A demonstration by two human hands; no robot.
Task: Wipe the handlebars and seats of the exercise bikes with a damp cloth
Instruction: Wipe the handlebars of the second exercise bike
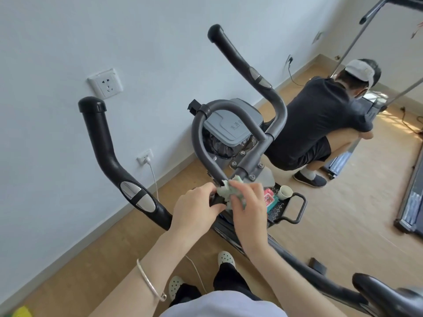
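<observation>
An exercise bike stands in front of me, with a black left handlebar [103, 145] and a right handlebar [247, 65] rising from a grey loop bar [201, 138]. My right hand [248, 207] holds a pale green cloth [225, 191] against the lower end of the grey loop bar, near the centre post. My left hand [194, 207] grips the black handlebar beside the cloth. The black seat [389, 296] shows at the bottom right corner.
A black tray [286, 209] on the bike holds a red wipes pack [270, 199] and a paper cup [285, 192]. A grey lidded bin [231, 126] stands behind the bars. A person [320, 124] squats at a treadmill [412, 197] to the right. Wall sockets and cables line the left wall.
</observation>
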